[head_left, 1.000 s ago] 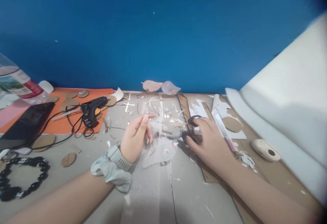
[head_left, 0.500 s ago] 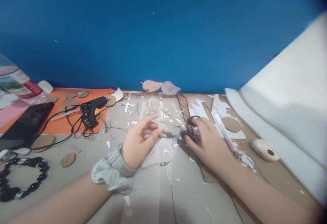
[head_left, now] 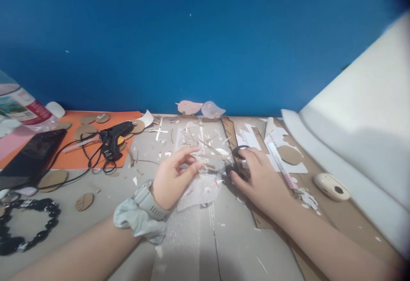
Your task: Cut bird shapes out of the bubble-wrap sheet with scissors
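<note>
My right hand (head_left: 256,174) grips a pair of scissors (head_left: 238,152) by its black handle loops, thumb in the lower one. Their thin blades point left towards my left hand (head_left: 176,174). That hand is curled, its thumb and fingers closed around a small brown cardboard strip (head_left: 209,166), whose end pokes out past the thumb tip. Under both hands lies a sheet of clear bubble wrap (head_left: 198,195), strewn with paper and cardboard scraps. A small red-and-white scrap (head_left: 218,182) rests on it below the scissors.
Two paper birds, one pink (head_left: 188,107) and one bluish (head_left: 213,109), stand against the blue wall. Leftward are a black glue gun (head_left: 112,140) with its cord, a phone (head_left: 32,155), a bottle (head_left: 27,106) and a bead bracelet (head_left: 41,234). A marker (head_left: 282,165) and cream case (head_left: 332,187) lie right.
The scissor blades have shifted angle near my left fingertips, and a white round scrap behind them now shows. Both hands stay nearly in place; the view moved very slightly.
</note>
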Demonstrator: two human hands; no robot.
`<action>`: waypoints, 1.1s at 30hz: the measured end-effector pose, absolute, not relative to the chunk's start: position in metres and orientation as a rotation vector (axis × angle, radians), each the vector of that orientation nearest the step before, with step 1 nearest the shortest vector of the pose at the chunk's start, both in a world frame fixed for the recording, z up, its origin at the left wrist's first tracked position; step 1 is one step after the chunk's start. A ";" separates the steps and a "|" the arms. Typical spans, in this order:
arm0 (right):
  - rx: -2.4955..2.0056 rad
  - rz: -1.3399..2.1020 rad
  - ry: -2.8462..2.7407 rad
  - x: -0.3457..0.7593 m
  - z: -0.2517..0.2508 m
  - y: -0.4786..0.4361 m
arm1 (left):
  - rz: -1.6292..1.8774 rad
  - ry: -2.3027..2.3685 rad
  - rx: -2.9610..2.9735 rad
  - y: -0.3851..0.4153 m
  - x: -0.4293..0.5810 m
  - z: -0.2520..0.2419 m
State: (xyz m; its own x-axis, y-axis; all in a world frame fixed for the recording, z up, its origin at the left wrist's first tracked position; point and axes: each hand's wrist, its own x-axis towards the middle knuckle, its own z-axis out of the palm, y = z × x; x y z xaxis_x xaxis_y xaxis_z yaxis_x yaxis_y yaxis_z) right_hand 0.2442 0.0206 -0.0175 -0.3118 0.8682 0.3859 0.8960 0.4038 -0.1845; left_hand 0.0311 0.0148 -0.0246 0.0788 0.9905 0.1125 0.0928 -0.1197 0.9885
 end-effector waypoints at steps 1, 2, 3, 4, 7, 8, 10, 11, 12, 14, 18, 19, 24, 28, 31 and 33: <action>-1.510 -0.096 -2.245 0.244 -0.018 0.021 | 1.185 1.164 1.396 0.015 0.031 -0.024; -1.509 -0.100 -2.248 0.244 -0.018 0.021 | 1.182 1.157 1.390 0.015 0.031 -0.024; -1.507 -0.100 -2.250 0.244 -0.018 0.021 | 1.180 1.150 1.384 0.015 0.031 -0.024; -1.505 -0.101 -2.249 0.244 -0.018 0.021 | 1.180 1.143 1.380 0.016 0.031 -0.024; -1.504 -0.094 -2.242 0.244 -0.017 0.020 | 1.185 1.133 1.380 0.016 0.031 -0.024; -1.505 -0.094 -2.241 0.244 -0.017 0.020 | 1.183 1.134 1.382 0.016 0.031 -0.024; -1.508 -0.090 -2.250 0.244 -0.017 0.020 | 1.189 1.134 1.380 0.016 0.031 -0.024; -1.509 -0.089 -2.257 0.244 -0.017 0.020 | 1.189 1.134 1.378 0.016 0.031 -0.023; -1.508 -0.087 -2.262 0.244 -0.018 0.020 | 1.189 1.136 1.374 0.016 0.031 -0.023; -1.504 -0.082 -2.267 0.244 -0.018 0.020 | 1.185 1.140 1.375 0.016 0.031 -0.023; -1.505 -0.073 -2.260 0.244 -0.019 0.020 | 1.171 1.150 1.396 0.016 0.031 -0.023; -1.505 -0.069 -2.256 0.244 -0.019 0.020 | 1.169 1.156 1.400 0.016 0.031 -0.023; -1.481 -0.034 -2.254 0.243 -0.020 0.020 | 1.164 1.167 1.407 0.017 0.030 -0.023; -1.485 -0.033 -2.258 0.244 -0.020 0.020 | 1.163 1.171 1.416 0.017 0.031 -0.023; -1.487 -0.048 -2.276 0.244 -0.020 0.020 | 1.169 1.175 1.418 0.017 0.031 -0.023; -1.486 -0.047 -2.285 0.244 -0.020 0.020 | 1.167 1.172 1.420 0.017 0.030 -0.024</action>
State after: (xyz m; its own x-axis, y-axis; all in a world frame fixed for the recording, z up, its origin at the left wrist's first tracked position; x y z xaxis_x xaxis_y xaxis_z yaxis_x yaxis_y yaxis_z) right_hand 0.2443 0.0203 -0.0200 -0.3458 0.8678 0.3568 0.8818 0.4305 -0.1924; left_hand 0.0305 0.0165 -0.0238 0.0953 0.9896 0.1074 0.1116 -0.1178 0.9867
